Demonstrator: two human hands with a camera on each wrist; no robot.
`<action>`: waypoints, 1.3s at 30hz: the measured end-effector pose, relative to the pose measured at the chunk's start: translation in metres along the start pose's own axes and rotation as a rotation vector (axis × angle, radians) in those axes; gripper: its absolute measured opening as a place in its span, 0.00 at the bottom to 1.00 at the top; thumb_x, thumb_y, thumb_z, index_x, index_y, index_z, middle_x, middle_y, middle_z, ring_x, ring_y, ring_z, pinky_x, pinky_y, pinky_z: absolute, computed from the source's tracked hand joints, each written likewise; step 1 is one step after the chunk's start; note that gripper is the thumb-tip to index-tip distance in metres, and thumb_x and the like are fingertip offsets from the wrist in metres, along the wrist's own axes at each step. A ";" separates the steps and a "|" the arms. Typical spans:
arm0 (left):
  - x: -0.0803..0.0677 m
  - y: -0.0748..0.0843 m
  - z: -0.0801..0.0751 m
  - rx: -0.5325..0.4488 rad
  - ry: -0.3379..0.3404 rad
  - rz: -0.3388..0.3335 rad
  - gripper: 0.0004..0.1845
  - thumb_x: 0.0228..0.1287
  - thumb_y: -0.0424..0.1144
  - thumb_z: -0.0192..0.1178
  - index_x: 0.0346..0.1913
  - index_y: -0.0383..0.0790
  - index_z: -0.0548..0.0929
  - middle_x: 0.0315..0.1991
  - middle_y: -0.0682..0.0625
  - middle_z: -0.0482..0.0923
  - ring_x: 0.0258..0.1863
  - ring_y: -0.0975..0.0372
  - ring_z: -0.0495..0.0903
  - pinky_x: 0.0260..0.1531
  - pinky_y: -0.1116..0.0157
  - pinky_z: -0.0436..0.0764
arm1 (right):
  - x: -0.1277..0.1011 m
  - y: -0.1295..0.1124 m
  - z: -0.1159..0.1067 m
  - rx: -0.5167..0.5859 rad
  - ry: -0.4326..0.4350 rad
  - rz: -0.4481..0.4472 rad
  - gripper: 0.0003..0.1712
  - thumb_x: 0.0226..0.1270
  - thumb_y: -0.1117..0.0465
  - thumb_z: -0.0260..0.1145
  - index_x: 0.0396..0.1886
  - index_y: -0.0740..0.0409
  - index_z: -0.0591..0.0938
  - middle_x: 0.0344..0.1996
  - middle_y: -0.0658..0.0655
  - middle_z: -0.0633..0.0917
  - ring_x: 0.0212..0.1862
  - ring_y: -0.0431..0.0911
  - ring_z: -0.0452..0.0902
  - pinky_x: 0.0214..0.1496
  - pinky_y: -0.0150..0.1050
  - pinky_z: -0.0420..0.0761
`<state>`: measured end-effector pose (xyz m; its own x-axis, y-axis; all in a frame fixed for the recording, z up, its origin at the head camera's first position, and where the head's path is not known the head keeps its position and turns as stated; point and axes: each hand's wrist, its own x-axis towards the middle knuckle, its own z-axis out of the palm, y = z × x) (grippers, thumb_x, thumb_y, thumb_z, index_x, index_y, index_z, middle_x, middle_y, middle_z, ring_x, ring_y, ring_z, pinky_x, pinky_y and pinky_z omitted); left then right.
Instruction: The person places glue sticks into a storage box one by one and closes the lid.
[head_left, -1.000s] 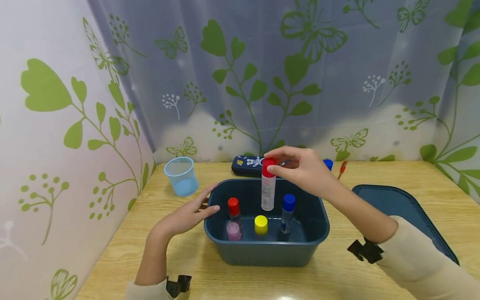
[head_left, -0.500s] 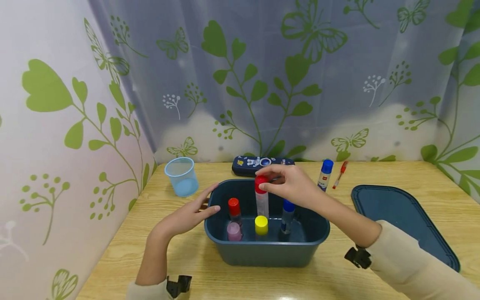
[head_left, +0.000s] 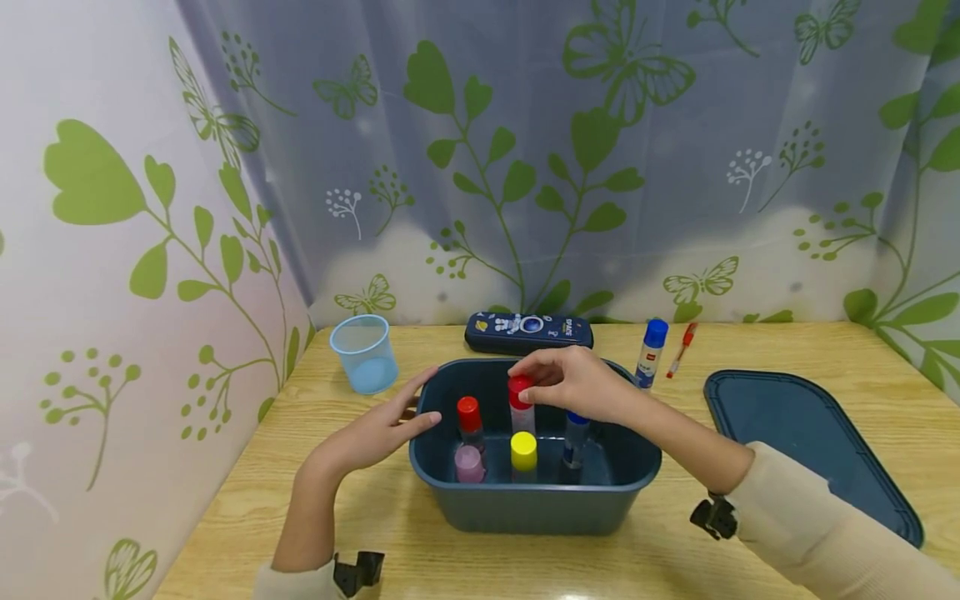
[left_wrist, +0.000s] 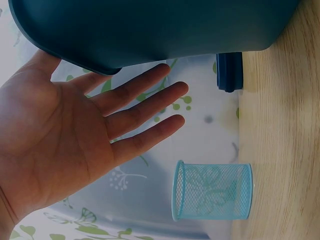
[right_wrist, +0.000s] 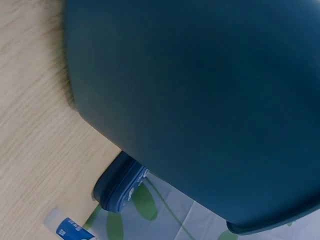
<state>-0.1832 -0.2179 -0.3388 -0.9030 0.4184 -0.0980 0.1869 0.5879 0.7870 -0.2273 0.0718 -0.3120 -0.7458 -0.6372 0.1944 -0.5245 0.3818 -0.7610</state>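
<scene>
In the head view my right hand (head_left: 573, 382) pinches the red cap of a white glue stick (head_left: 521, 404), which stands upright inside the dark blue bin (head_left: 536, 507). Its lower end is hidden behind a yellow-capped tube (head_left: 523, 451). My left hand (head_left: 378, 432) rests against the bin's left rim, fingers extended; the left wrist view shows the left palm (left_wrist: 65, 125) and straight fingers beside the bin wall. Also in the bin are a red-capped tube (head_left: 469, 421), a purple-capped one (head_left: 469, 464) and a blue-capped one (head_left: 574, 442), partly under my right hand. The right wrist view shows the bin wall (right_wrist: 190, 100), no hand.
Behind the bin lies a dark pencil case (head_left: 528, 333). A light blue mesh cup (head_left: 365, 354) stands at back left. To the right are a blue-capped glue stick (head_left: 651, 354), a red pen (head_left: 682, 350) and a flat dark blue lid (head_left: 806, 450). A patterned curtain hangs behind.
My right hand has lowered the red-capped glue stick into the bin and moved slightly left. The blue-capped glue stick behind has come into fuller view. My left hand has stayed on the rim.
</scene>
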 end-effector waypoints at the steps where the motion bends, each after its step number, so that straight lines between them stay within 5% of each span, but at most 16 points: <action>1: 0.000 0.000 0.000 -0.001 0.001 -0.002 0.37 0.68 0.54 0.49 0.73 0.54 0.44 0.68 0.43 0.52 0.63 0.48 0.59 0.55 0.47 0.64 | 0.000 0.001 0.000 -0.002 -0.009 0.000 0.14 0.60 0.63 0.66 0.46 0.61 0.81 0.37 0.53 0.84 0.38 0.44 0.79 0.41 0.35 0.78; 39: 0.000 0.000 -0.001 -0.007 0.002 -0.001 0.37 0.68 0.54 0.49 0.73 0.54 0.44 0.68 0.44 0.52 0.62 0.48 0.60 0.55 0.47 0.64 | 0.001 0.011 0.006 -0.103 -0.115 0.020 0.14 0.60 0.64 0.66 0.46 0.61 0.81 0.39 0.51 0.83 0.39 0.42 0.79 0.40 0.34 0.77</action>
<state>-0.1835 -0.2185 -0.3388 -0.9038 0.4167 -0.0976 0.1836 0.5835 0.7911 -0.2317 0.0712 -0.3236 -0.7076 -0.6991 0.1028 -0.5537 0.4582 -0.6954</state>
